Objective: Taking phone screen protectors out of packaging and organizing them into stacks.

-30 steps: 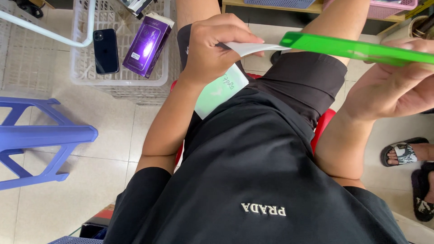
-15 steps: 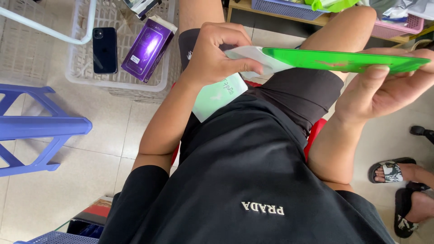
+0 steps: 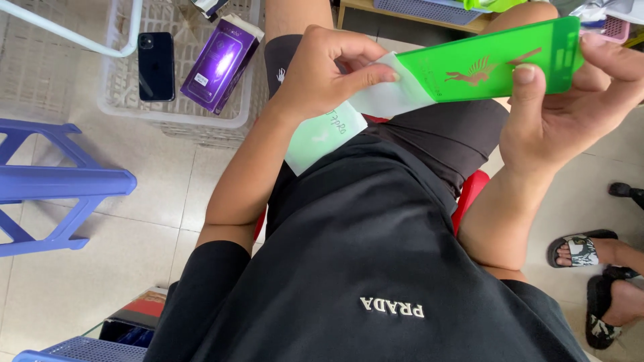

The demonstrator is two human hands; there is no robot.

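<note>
Head view — your right hand [image 3: 570, 114] has tilted the flat green rectangular plastic card [image 3: 490, 64] face-up, gripping its edge, while your left hand [image 3: 329, 70] pinches the pale white paper sleeve [image 3: 389, 97] — card partly out.

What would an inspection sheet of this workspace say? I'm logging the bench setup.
Surface: tiled floor; work is done over the lap.
Job's things: flat green rectangular sheet, white sleeve at its end; pale green paper packet on the thigh.
Clutter: white plastic basket holding dark phone and purple box.
Grippers: left hand pinches the sleeve; right hand holds the sheet.
Cables: nothing seen.
Surroundings: blue plastic stool, red seat, another person's sandalled feet.
</note>
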